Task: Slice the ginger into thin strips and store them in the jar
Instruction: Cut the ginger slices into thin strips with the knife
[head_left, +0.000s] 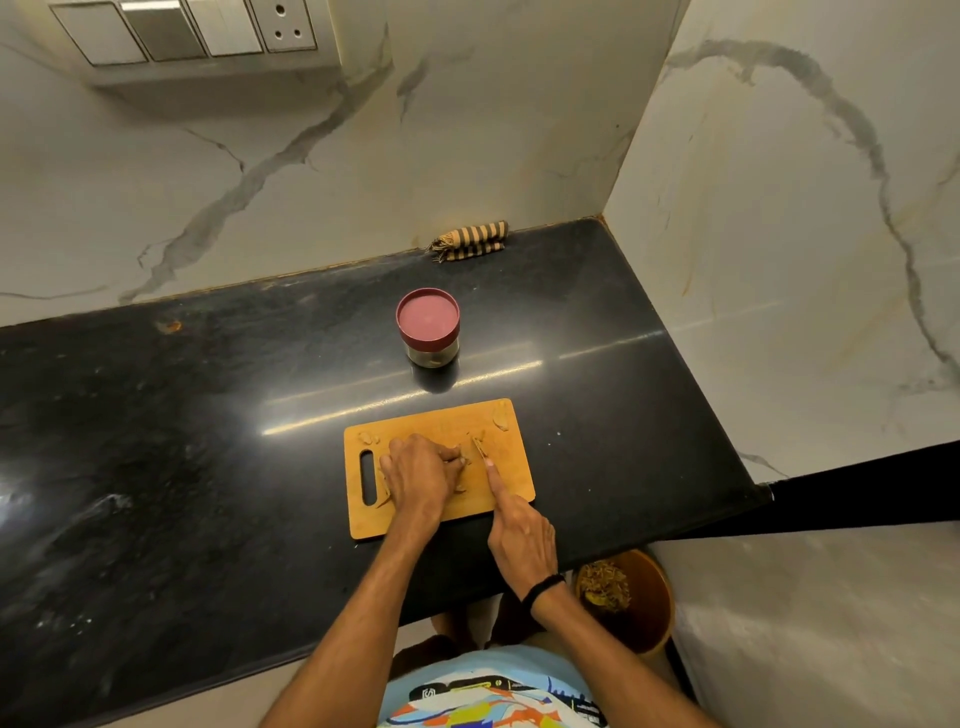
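Note:
A wooden cutting board (511, 480) lies near the counter's front edge. My left hand (418, 475) presses down on a piece of ginger (462, 461) in the middle of the board, mostly hiding it. My right hand (519, 530) grips a knife (479, 448), index finger stretched along its spine, the blade just right of the ginger. More ginger pieces lie at the board's far right corner (501, 415) and far left (368, 438). A jar (428, 327) with a dark red lid on it stands behind the board.
The black stone counter (182, 415) ends at marble walls behind and to the right. A striped folded cloth (472, 240) lies against the back wall. Below the counter's front edge, at the right, stands a brown bin (636, 603) with scraps.

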